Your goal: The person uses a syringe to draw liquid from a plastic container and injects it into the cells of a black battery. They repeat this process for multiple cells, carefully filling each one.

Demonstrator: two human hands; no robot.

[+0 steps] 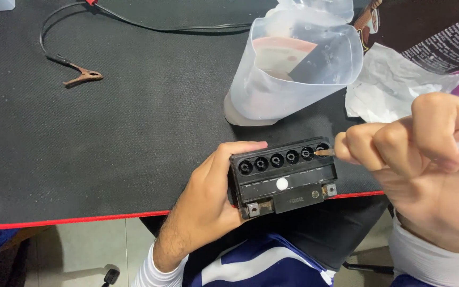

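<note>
The left hand (208,199) clasps the small black battery (282,178) at the surface's (107,133) near edge; the right hand (426,159) pinches a thin nozzle (324,152); best kept steady, centred over the cell hole.

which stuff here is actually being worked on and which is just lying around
In use:
- small black battery with six open cell holes, gripped by the left hand
- thin nozzle pinched in the right hand, tip at a cell hole

Lying about:
- cut translucent plastic jug
- rusty clip on a black cable
- crumpled white paper
- black desk mat
</note>
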